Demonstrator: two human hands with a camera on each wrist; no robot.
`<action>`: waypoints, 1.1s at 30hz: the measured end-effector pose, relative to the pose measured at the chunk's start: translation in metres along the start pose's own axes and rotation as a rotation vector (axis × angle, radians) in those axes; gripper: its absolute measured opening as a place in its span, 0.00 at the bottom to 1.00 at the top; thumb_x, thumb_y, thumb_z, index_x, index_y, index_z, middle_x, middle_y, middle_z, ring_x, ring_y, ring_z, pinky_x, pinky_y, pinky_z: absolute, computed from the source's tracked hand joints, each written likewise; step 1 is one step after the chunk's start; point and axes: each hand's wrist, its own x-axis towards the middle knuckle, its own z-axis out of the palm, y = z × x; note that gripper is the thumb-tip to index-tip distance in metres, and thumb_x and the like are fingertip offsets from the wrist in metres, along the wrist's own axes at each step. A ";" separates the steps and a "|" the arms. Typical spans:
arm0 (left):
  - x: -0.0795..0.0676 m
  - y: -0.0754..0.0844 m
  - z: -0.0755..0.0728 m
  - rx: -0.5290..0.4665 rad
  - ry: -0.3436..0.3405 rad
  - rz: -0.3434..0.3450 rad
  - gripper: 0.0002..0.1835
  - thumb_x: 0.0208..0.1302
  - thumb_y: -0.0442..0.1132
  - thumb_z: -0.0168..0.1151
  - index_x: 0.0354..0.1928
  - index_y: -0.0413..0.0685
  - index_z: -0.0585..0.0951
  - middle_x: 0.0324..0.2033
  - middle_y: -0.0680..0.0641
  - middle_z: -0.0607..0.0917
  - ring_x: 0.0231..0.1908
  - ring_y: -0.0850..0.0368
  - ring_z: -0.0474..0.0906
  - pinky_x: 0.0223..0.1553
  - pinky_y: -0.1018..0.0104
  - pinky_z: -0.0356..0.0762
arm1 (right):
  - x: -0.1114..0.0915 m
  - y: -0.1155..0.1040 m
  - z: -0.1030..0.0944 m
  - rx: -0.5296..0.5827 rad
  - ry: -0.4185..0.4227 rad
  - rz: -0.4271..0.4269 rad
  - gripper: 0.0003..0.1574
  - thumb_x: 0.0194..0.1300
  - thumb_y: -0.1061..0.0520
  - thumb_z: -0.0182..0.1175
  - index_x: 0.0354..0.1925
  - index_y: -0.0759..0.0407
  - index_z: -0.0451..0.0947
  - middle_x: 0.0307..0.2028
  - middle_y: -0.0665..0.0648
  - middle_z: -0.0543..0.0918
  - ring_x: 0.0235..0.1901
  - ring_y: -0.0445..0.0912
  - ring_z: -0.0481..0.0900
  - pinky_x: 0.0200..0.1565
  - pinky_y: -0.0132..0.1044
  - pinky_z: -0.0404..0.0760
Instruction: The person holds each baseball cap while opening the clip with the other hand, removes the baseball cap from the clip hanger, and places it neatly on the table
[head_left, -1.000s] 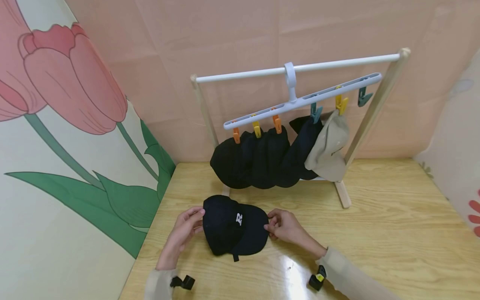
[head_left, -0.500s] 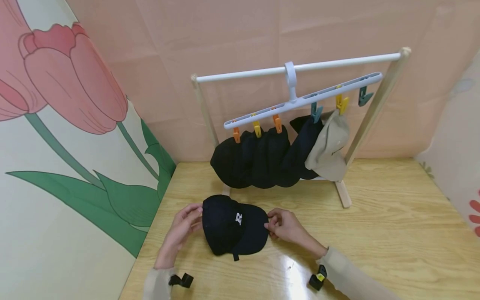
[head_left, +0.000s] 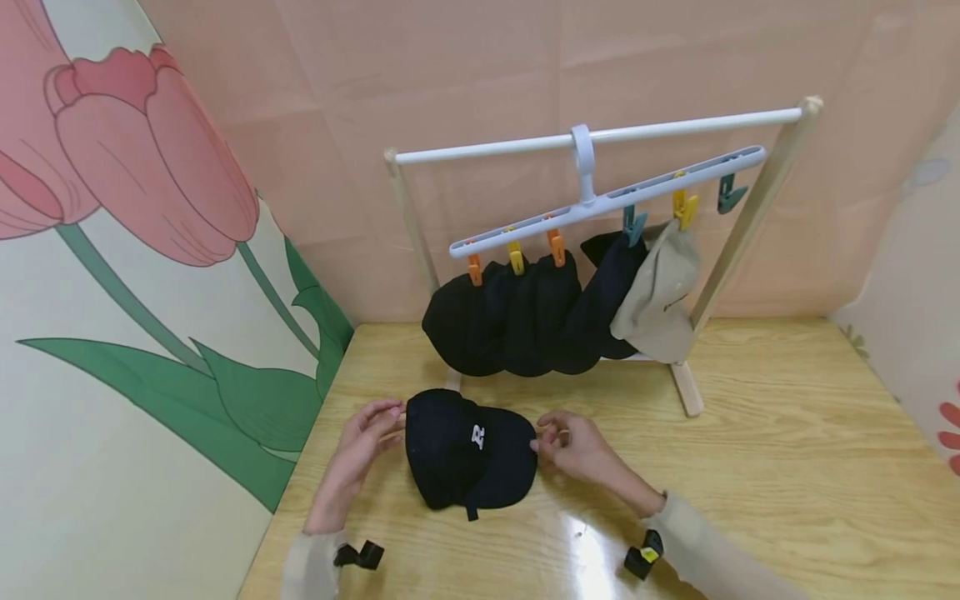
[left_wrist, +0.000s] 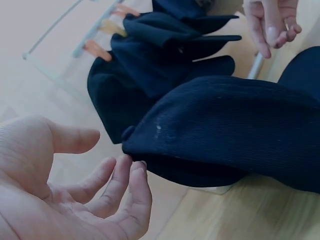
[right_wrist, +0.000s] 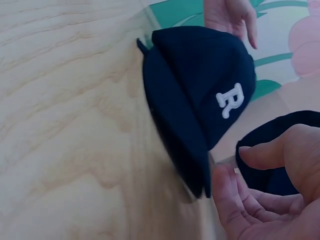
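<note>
A navy baseball cap [head_left: 444,454] with a white letter R [right_wrist: 230,101] lies on the wooden table, its brim pointing right. My left hand [head_left: 354,457] is beside the crown, fingers loosely bent and thumb apart. In the left wrist view its fingertips [left_wrist: 139,172] come right up to the crown's edge. At the brim's tip is my right hand [head_left: 579,454]. The right wrist view shows its thumb [right_wrist: 265,152] and fingers parted, with the brim just beyond the fingertips and nothing between them.
Behind the cap stands a rack with a white rod [head_left: 697,124] and wooden legs. A pale hanger [head_left: 540,222] on it carries several dark caps [head_left: 517,321] and a beige cap [head_left: 658,300] in coloured clips. One green clip [head_left: 729,195] at the right holds nothing. A tulip-patterned wall [head_left: 150,417] borders the left.
My right hand has let go of the brim and its fingers have loosened. The left hand has drawn slightly left, away from the crown. The cap has stayed in place.
</note>
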 end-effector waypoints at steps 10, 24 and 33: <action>0.001 0.022 -0.001 0.128 0.027 0.052 0.17 0.82 0.38 0.59 0.65 0.38 0.77 0.62 0.38 0.83 0.52 0.53 0.84 0.54 0.63 0.84 | -0.005 -0.019 -0.027 0.052 0.008 -0.067 0.22 0.71 0.65 0.69 0.59 0.73 0.77 0.37 0.60 0.84 0.31 0.52 0.84 0.31 0.35 0.84; -0.003 0.044 0.017 0.263 0.016 0.147 0.17 0.80 0.39 0.62 0.64 0.43 0.80 0.61 0.37 0.84 0.48 0.48 0.82 0.51 0.63 0.83 | -0.017 -0.040 -0.058 0.008 0.084 -0.205 0.19 0.70 0.62 0.72 0.54 0.69 0.81 0.37 0.61 0.86 0.29 0.49 0.85 0.31 0.35 0.86; -0.006 0.058 0.033 0.257 -0.041 0.229 0.17 0.79 0.38 0.63 0.64 0.42 0.80 0.61 0.33 0.84 0.55 0.37 0.85 0.54 0.65 0.83 | -0.029 -0.058 -0.079 -0.035 0.146 -0.274 0.17 0.70 0.62 0.72 0.53 0.67 0.81 0.37 0.59 0.87 0.30 0.46 0.85 0.32 0.34 0.85</action>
